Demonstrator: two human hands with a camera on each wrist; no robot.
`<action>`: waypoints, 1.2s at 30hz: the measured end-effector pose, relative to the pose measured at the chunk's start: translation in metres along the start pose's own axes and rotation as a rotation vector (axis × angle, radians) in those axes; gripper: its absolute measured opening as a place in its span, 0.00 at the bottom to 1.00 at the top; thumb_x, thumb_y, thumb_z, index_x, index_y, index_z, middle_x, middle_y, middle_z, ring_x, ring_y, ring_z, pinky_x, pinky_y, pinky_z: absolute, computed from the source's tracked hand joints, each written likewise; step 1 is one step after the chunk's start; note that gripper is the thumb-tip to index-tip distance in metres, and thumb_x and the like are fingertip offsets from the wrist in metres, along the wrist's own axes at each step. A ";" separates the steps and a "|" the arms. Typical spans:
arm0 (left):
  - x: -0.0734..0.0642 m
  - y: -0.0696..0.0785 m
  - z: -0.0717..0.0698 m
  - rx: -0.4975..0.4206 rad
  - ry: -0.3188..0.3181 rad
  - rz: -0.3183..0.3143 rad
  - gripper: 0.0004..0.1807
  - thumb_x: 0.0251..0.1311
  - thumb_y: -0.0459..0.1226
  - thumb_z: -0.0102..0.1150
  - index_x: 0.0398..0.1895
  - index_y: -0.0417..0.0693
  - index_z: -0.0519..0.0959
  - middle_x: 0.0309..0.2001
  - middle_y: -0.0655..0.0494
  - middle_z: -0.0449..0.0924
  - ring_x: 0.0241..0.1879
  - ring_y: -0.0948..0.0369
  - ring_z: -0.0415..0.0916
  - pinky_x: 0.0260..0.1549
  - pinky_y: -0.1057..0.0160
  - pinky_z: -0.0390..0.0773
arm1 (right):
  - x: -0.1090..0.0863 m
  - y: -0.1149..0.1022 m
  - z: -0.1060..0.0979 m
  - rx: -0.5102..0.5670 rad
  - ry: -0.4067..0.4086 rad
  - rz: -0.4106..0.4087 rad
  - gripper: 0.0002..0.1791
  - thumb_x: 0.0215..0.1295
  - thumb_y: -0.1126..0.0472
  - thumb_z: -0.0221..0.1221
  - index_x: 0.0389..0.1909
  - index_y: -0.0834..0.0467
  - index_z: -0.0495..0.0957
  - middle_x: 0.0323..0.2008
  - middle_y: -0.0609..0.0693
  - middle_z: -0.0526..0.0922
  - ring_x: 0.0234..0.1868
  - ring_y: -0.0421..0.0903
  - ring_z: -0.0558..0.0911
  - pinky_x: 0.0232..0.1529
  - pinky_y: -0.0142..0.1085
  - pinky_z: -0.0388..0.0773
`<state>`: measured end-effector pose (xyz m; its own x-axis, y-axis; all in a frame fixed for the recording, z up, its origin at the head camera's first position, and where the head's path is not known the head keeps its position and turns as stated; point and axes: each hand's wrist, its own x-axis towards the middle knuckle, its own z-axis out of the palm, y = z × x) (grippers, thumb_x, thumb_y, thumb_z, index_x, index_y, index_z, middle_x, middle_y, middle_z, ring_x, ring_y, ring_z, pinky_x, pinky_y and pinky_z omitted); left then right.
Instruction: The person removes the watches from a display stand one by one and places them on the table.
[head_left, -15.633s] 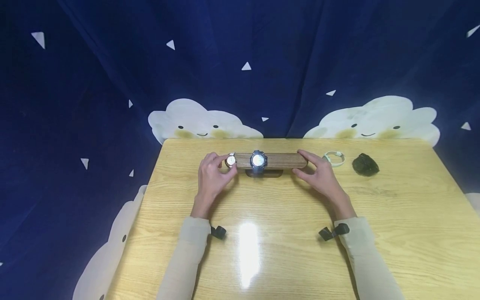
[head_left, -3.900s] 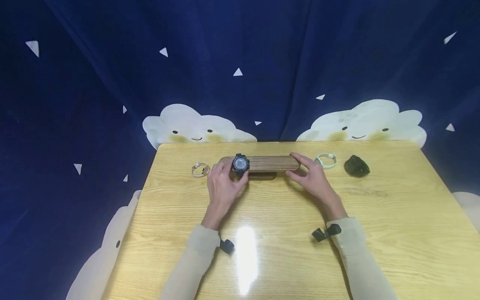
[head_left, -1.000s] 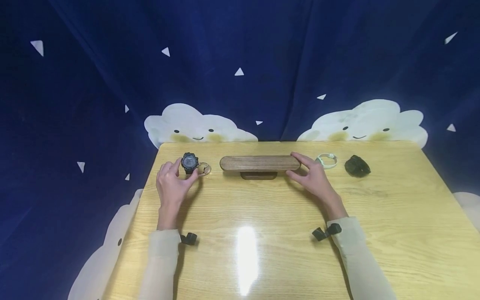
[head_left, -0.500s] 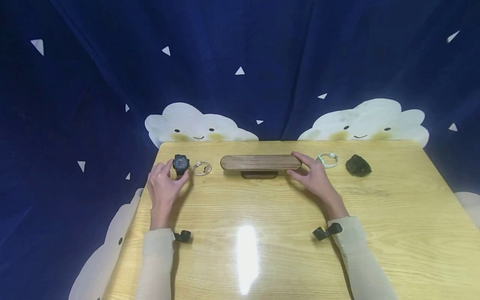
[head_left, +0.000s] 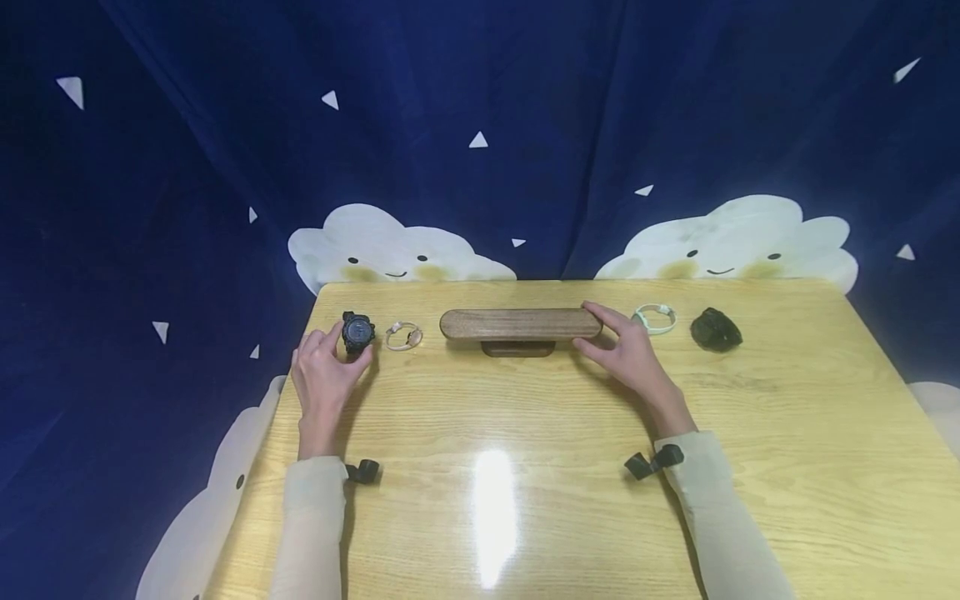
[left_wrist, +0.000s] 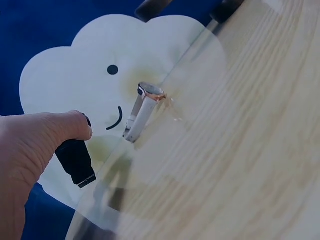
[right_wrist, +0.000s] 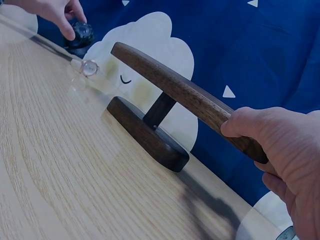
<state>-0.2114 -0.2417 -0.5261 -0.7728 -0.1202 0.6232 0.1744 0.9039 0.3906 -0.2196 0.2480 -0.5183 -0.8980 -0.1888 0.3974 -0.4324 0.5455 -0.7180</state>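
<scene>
At the table's back left, my left hand (head_left: 324, 371) pinches a black digital wristwatch (head_left: 358, 332) between thumb and fingers. Its dark strap end (left_wrist: 76, 161) hangs below the thumb in the left wrist view; whether it touches the table I cannot tell. Just right of it a small white-strapped wristwatch (left_wrist: 142, 117) with a rose-gold case lies on the table. My right hand (head_left: 630, 354) grips the right end of a brown wooden watch stand (head_left: 517, 324). The stand's bar carries no watch; its post joins a wooden base (right_wrist: 145, 132) on the table.
Behind my right hand lies a pale green banded loop (head_left: 660, 332), partly hidden by the hand. Farther right sits a dark, rough lump (head_left: 716, 330). A blue curtain (head_left: 480, 100) hangs along the table's (head_left: 570, 500) back and left edges.
Earlier, the white watch came off the stand's left end onto the table. The black watch has since left the bar, carried leftward past the white one and lowered slightly. My right hand stayed put.
</scene>
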 end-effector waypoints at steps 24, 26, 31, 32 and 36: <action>-0.004 -0.007 0.004 0.080 -0.106 0.014 0.34 0.46 0.39 0.80 0.61 0.44 0.84 0.36 0.38 0.80 0.40 0.40 0.77 0.41 0.43 0.76 | 0.001 0.002 0.000 -0.009 0.005 -0.018 0.35 0.59 0.65 0.76 0.68 0.64 0.77 0.66 0.66 0.79 0.67 0.66 0.77 0.71 0.59 0.72; -0.004 -0.007 0.004 0.083 -0.107 0.024 0.34 0.46 0.38 0.80 0.61 0.45 0.84 0.36 0.39 0.80 0.39 0.40 0.77 0.40 0.43 0.76 | 0.001 0.001 0.000 -0.008 0.009 -0.022 0.35 0.58 0.65 0.76 0.68 0.64 0.77 0.66 0.66 0.79 0.67 0.67 0.77 0.71 0.60 0.71; -0.005 -0.006 0.006 0.100 -0.117 0.049 0.34 0.46 0.38 0.78 0.61 0.46 0.84 0.36 0.39 0.81 0.38 0.40 0.77 0.37 0.44 0.75 | 0.001 -0.001 0.000 -0.003 0.007 -0.023 0.35 0.58 0.66 0.76 0.68 0.63 0.77 0.66 0.66 0.79 0.67 0.67 0.77 0.71 0.60 0.71; -0.005 -0.006 0.007 0.102 -0.118 0.053 0.33 0.46 0.38 0.78 0.61 0.46 0.84 0.36 0.39 0.81 0.38 0.40 0.77 0.36 0.45 0.74 | 0.001 0.000 0.000 -0.002 0.007 -0.022 0.35 0.58 0.66 0.76 0.68 0.63 0.77 0.65 0.67 0.79 0.67 0.67 0.77 0.71 0.60 0.71; -0.006 -0.005 0.009 0.104 -0.115 0.075 0.32 0.46 0.38 0.76 0.61 0.47 0.85 0.36 0.39 0.81 0.38 0.40 0.77 0.35 0.45 0.73 | 0.001 -0.001 0.000 0.006 0.008 -0.018 0.35 0.58 0.66 0.76 0.68 0.63 0.77 0.65 0.67 0.79 0.67 0.67 0.77 0.71 0.60 0.71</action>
<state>-0.2131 -0.2423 -0.5374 -0.8257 -0.0084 0.5640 0.1745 0.9470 0.2697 -0.2198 0.2474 -0.5174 -0.8894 -0.1924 0.4146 -0.4491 0.5370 -0.7141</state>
